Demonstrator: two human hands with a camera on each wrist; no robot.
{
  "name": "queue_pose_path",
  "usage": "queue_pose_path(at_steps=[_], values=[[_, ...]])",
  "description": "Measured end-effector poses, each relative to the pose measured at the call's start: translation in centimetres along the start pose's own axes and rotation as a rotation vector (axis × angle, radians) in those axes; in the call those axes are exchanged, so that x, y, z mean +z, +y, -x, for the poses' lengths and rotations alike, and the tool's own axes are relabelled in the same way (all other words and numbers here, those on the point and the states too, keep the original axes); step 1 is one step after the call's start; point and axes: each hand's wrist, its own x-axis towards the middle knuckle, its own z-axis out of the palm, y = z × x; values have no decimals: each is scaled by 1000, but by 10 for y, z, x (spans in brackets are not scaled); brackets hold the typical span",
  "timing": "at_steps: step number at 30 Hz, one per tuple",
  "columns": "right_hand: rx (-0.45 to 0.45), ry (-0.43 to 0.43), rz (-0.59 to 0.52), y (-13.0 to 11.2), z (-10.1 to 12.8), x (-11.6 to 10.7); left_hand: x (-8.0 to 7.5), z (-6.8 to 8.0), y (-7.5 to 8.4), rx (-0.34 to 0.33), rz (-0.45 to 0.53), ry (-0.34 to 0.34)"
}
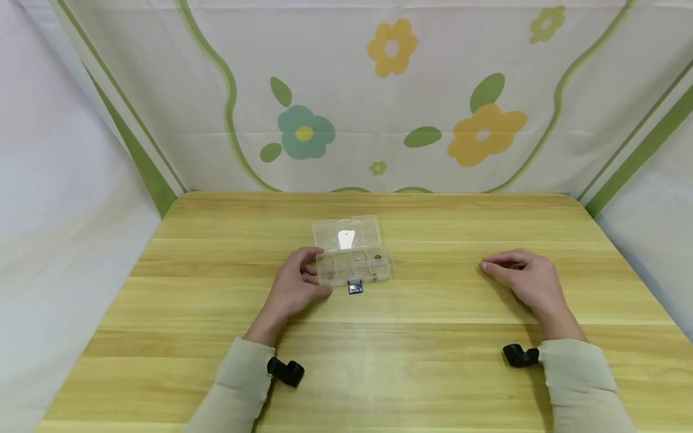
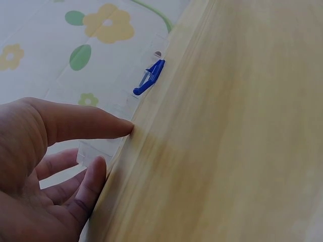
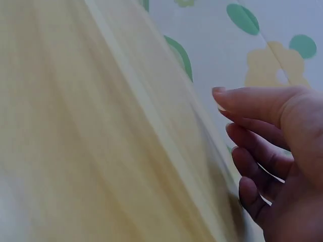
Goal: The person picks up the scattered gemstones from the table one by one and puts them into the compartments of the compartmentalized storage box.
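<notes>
One box: a small clear plastic box [image 1: 353,260] with compartments sits on the wooden table [image 1: 379,361], a little left of the middle, its lid [image 1: 346,233] swung open and lying flat behind it.
Left hand: my left hand [image 1: 295,288] rests against the box's left end, thumb toward the back corner and fingers lightly curled along the side; I touch it and steady it, I do not lift it.
Right hand: my right hand [image 1: 522,278] lies on the table well apart from the box, fingers loosely bent, holding nothing.
Clasp: a small blue clasp [image 1: 355,287] hangs at the front edge of the box, just beside my left fingertips; the left wrist view shows it too [image 2: 149,78].
Contents: a few small dark bits sit in the right-hand compartments; they are too small for me to name.
Weight: I judge it very light, thin-walled and nearly empty, so it will skate on the smooth wood if I push it from one side only.
Stiffness: I expect rigid walls, but the lid hinge and the clasp look like the weak spots.
Surface: glossy plastic, likely slippery under dry fingers.
Where to hold: I would pinch it across the two short ends or the long walls, keeping off the lid and keeping it level so the bits stay in their compartments.
</notes>
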Motion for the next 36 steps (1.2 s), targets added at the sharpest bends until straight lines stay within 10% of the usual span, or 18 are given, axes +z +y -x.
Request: queue_pose_path(at_steps=[36], values=[[-108, -85, -159, -83, -16, 51, 1, 0, 0, -1, 2, -4]])
